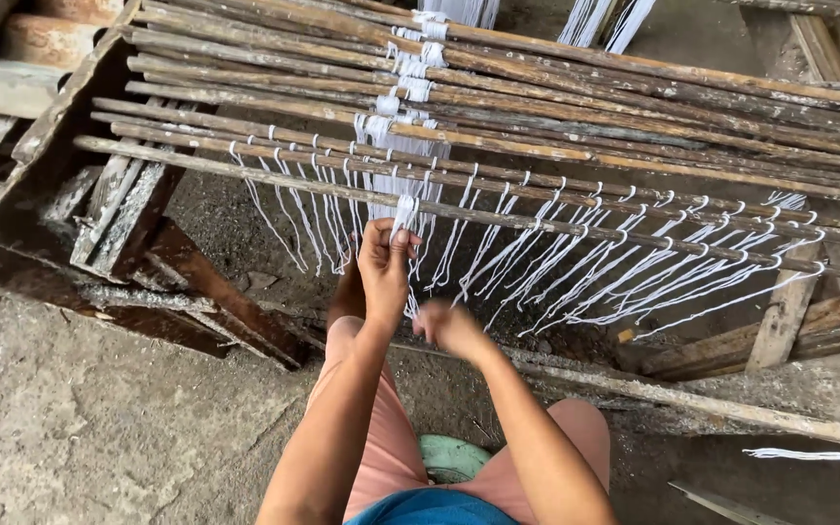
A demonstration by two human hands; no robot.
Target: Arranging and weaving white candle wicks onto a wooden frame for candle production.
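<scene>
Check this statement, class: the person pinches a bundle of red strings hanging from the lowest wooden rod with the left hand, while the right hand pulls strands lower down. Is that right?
One detail is wrong: the strings are white, not red. The head view shows the left hand pinching a bundle of white strings hanging from the lowest wooden rod, while the right hand pulls strands lower down.

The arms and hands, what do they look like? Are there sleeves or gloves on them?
No sleeves and no gloves. Both arms are bare from the upper arm down, slim and long. The left hand and right hand are bare too, with no rings, watch or bracelets that I can see. The right hand is a bit blurred.
</scene>
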